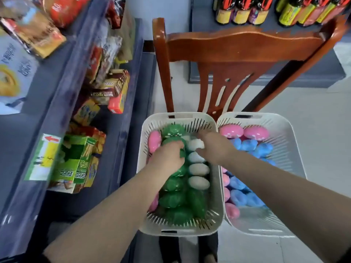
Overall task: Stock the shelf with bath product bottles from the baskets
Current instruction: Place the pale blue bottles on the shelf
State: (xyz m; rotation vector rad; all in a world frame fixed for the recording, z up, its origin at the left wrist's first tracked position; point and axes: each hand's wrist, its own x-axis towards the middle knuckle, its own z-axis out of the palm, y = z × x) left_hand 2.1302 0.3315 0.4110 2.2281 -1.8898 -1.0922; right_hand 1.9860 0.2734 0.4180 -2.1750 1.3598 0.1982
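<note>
Cream plastic baskets, left basket (178,227) and right basket (281,130), sit side by side on a wooden chair (237,46). The left basket holds green bottles (173,200), white bottles (198,182) and pink bottles (154,140); the right basket holds pink and blue bottles (239,198). The left hand (167,158) is closed around a green bottle (173,142) inside the left basket. The right hand (212,147) reaches over the white bottles; its grip cannot be told. A blue shelf (57,92) with snack boxes (76,160) stands just beside the chair, to the left.
</note>
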